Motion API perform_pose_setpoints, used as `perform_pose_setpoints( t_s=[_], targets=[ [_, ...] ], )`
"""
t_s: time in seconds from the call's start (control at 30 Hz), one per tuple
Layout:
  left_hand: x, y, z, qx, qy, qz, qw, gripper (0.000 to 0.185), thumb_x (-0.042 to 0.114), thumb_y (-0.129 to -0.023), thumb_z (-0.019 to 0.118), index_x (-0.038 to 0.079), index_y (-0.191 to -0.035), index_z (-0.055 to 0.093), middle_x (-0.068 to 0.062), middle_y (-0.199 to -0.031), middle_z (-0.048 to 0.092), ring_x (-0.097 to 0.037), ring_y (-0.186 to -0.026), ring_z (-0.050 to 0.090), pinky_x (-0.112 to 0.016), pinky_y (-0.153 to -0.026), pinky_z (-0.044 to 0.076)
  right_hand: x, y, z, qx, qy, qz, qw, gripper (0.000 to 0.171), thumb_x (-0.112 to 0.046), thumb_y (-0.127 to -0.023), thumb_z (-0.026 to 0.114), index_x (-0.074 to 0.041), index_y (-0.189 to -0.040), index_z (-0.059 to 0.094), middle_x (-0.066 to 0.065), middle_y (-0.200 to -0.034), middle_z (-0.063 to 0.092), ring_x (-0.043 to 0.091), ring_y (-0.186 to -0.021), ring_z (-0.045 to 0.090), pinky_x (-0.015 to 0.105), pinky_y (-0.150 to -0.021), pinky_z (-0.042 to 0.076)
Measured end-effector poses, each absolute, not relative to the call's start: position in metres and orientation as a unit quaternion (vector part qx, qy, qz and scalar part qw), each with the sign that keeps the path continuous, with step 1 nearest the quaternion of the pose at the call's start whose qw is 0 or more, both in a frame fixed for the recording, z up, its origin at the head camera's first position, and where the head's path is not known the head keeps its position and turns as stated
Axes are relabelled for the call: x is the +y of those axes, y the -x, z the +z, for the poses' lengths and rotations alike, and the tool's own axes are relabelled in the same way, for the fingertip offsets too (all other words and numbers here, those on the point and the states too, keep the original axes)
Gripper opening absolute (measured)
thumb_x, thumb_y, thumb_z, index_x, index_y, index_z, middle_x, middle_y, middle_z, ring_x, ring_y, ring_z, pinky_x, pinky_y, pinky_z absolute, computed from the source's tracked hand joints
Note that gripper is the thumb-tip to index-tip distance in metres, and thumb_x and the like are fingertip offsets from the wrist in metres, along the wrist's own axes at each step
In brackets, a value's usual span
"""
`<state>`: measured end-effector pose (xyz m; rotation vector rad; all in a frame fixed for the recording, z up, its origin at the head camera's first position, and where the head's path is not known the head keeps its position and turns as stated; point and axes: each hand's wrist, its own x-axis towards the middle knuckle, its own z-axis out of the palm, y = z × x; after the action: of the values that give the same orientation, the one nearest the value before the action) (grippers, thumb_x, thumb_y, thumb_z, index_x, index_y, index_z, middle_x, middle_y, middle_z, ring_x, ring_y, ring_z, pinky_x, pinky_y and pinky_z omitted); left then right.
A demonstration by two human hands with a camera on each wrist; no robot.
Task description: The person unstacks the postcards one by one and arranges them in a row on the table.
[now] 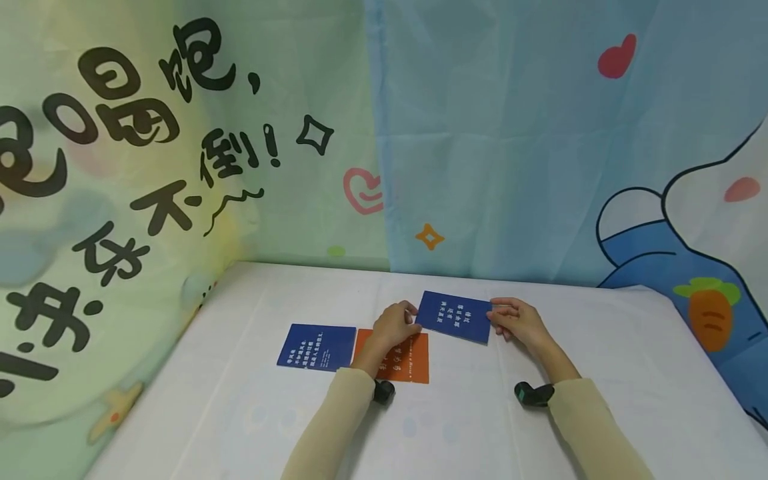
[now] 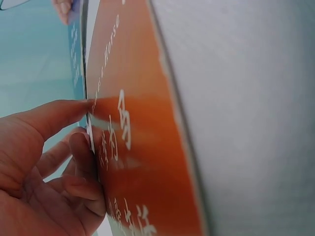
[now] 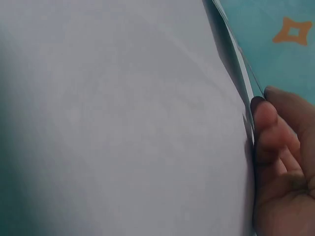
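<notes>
A blue card [image 1: 454, 317] with white writing lies at a slant near the back of the table. My right hand [image 1: 517, 321] pinches its right edge between thumb and fingers; the right wrist view shows the thin card [image 3: 250, 73] almost edge-on there. At the opposite edge, my left hand [image 1: 393, 328] holds the card's near left corner, thumb in front and fingers curled behind. Beneath the left hand is an orange card [image 1: 414, 363] with white writing, partly hidden by hand and wrist. In the left wrist view the orange card [image 2: 142, 132] fills the middle.
A second blue card [image 1: 318, 347] with white writing lies left of the orange one, side by side with it. White cloth covers the table [image 1: 240, 427]. A printed fabric backdrop [image 1: 492, 147] rises along the back and left edges.
</notes>
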<state>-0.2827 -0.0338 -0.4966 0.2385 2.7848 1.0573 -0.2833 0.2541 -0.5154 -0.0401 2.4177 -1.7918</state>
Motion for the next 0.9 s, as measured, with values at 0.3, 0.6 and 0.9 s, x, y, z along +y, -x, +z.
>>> perform_pose_setpoints(
  t_s=[0.3, 0.6, 0.9],
  targets=[
    [-0.0330, 0.2803, -0.4937, 0.929, -0.069, 0.353, 0.084, 0.031, 0.019, -0.087, 0.072, 0.008, -0.115, 0.064, 0.000, -0.084, 0.059, -0.012, -0.074, 0.052, -0.025, -0.066, 0.042, 0.2497, 0.2855, -0.5150, 0.806, -0.023, -0.586, 0.076, 0.055, -0.016, -0.094, 0.066, 0.009, -0.137, 0.042, -0.005, -0.067, 0.062, 0.005, -0.049, 0.051, 0.021, -0.045, 0.042],
    [-0.0343, 0.2805, -0.4940, 0.928, -0.076, 0.357, 0.080, 0.036, 0.018, -0.086, 0.073, 0.007, -0.119, 0.062, 0.001, -0.082, 0.056, -0.011, -0.071, 0.049, -0.025, -0.063, 0.040, 0.2495, 0.2847, -0.5140, 0.808, -0.020, -0.583, 0.078, 0.055, -0.016, -0.096, 0.064, 0.009, -0.137, 0.038, -0.005, -0.068, 0.063, 0.006, -0.048, 0.051, 0.021, -0.045, 0.041],
    [-0.0352, 0.2812, -0.4956, 0.927, -0.082, 0.359, 0.078, 0.037, 0.019, -0.086, 0.073, 0.007, -0.119, 0.063, 0.001, -0.082, 0.057, -0.012, -0.072, 0.050, -0.026, -0.064, 0.040, 0.2499, 0.2840, -0.5136, 0.800, -0.049, -0.594, 0.067, 0.049, -0.017, -0.095, 0.064, 0.011, -0.130, 0.044, -0.004, -0.072, 0.062, 0.005, -0.054, 0.054, 0.020, -0.050, 0.045]
  ],
)
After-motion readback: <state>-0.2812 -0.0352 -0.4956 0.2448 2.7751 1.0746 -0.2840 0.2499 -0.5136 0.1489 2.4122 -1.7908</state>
